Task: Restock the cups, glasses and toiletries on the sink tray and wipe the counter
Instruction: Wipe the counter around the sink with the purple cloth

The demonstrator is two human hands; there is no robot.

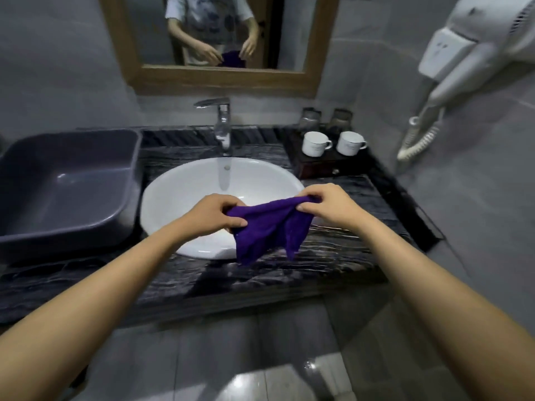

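A purple cloth (pixel 267 230) hangs over the front rim of the white sink (pixel 185 195). My left hand (pixel 212 212) pinches its left corner and my right hand (pixel 325 205) pinches its upper right edge, so the cloth is stretched between them. On the dark wooden tray (pixel 318 166) at the back right stand two white cups (pixel 315 143) (pixel 350 143), with two glasses (pixel 309 117) (pixel 341 117) behind them. The dark marbled counter (pixel 347 241) surrounds the sink.
A grey plastic basin (pixel 66 192) stands on the counter's left side. The chrome tap (pixel 221 123) rises behind the sink under a wood-framed mirror (pixel 223 79). A white wall-mounted hair dryer (pixel 451 62) with a coiled cord hangs on the right wall.
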